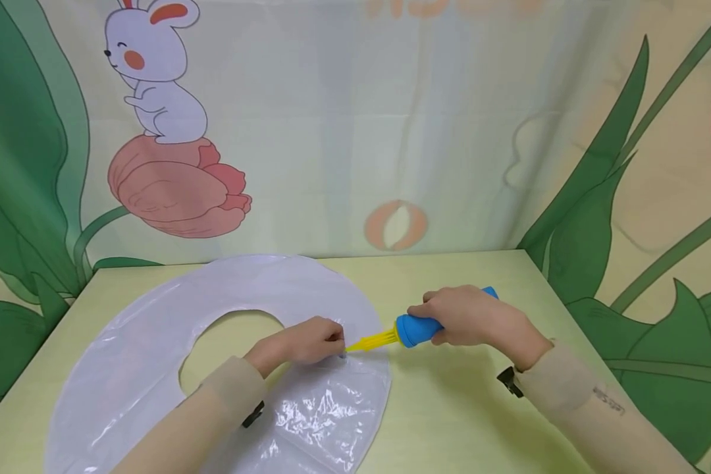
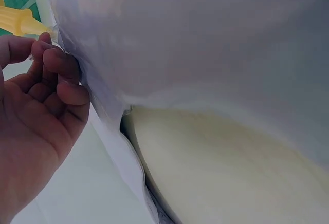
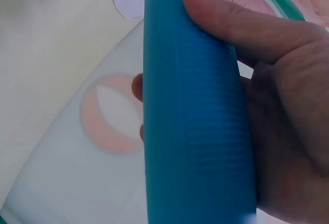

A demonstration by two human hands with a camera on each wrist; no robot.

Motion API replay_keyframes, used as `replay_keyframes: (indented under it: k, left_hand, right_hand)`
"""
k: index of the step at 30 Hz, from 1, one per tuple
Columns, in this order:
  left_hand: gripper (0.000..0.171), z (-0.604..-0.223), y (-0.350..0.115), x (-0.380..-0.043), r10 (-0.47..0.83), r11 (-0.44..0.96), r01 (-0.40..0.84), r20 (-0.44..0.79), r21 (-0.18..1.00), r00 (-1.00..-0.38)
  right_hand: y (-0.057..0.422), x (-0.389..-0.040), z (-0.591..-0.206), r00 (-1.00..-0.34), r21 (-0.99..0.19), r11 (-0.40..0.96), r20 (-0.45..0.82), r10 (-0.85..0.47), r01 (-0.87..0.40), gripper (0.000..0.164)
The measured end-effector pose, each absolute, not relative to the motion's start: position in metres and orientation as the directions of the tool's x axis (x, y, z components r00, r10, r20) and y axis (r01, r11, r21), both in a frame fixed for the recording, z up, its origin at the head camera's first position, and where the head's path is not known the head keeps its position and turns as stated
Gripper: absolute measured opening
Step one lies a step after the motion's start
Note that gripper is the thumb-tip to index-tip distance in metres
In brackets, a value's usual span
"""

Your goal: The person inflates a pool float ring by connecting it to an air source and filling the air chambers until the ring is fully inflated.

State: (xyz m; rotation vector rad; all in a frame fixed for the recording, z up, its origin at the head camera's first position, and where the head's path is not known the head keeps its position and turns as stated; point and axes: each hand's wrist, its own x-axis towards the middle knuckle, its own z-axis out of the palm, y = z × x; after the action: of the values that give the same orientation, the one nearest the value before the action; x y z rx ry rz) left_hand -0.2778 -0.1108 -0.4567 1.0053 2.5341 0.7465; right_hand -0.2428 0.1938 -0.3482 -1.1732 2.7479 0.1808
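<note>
A partly puffed-up pale swim ring (image 1: 308,283) lies flat on the table, wrinkled and shiny on its near right side. My left hand (image 1: 309,341) reaches over its right side and pinches the small clear valve (image 2: 54,33) between curled fingers. My right hand (image 1: 471,317) grips the blue body of a hand pump (image 1: 416,329), thumb along the barrel in the right wrist view. The pump's yellow nozzle (image 1: 376,340) points left, its tip at the valve by my left fingertips. How deep the tip sits is hidden.
The light yellow table (image 1: 450,408) shows to the right of the ring and through its hole. A printed cloth (image 1: 296,131) with a rabbit, tulips and leaves hangs behind the table and along its sides.
</note>
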Motion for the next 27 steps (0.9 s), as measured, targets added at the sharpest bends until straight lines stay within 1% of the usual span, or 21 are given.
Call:
replay_keyframes:
  k: [2,4,9,13,16,19,22,27]
  left_hand:
    - [0.02,-0.456,-0.111,-0.277,0.7,0.62,0.545,-0.085,0.564,-0.709]
    - [0.019,-0.454,-0.112,-0.276,0.683,0.633,0.536,-0.076,0.559,-0.726]
    - [0.019,-0.452,-0.111,-0.27,0.599,0.699,0.479,-0.069,0.531,-0.798]
    - [0.023,-0.45,-0.107,-0.267,0.528,0.756,0.439,-0.056,0.486,-0.847]
    - [0.026,-0.448,-0.104,-0.265,0.504,0.785,0.438,-0.041,0.439,-0.863]
    - [0.026,-0.446,-0.105,-0.263,0.494,0.793,0.445,-0.014,0.416,-0.869]
    - [0.027,-0.445,-0.109,-0.26,0.487,0.788,0.446,0.015,0.425,-0.873]
    - [0.026,-0.448,-0.119,-0.255,0.492,0.782,0.449,0.013,0.433,-0.87]
  right_hand:
    - [0.192,-0.242,-0.348,-0.673,0.075,0.671,-0.164,-0.721,-0.737,0.046]
    - [0.192,-0.242,-0.35,-0.667,0.083,0.663,-0.142,-0.731,-0.744,0.048]
    - [0.193,-0.242,-0.36,-0.667,0.078,0.662,-0.086,-0.74,-0.745,0.053]
    - [0.193,-0.24,-0.369,-0.68,0.096,0.677,-0.003,-0.733,-0.73,0.055]
    - [0.192,-0.238,-0.373,-0.686,0.122,0.686,0.052,-0.726,-0.717,0.056]
    - [0.189,-0.236,-0.375,-0.687,0.127,0.689,0.066,-0.724,-0.714,0.057]
    - [0.187,-0.234,-0.379,-0.689,0.097,0.691,0.052,-0.722,-0.716,0.057]
    - [0.182,-0.234,-0.392,-0.685,0.028,0.686,0.028,-0.728,-0.727,0.058]
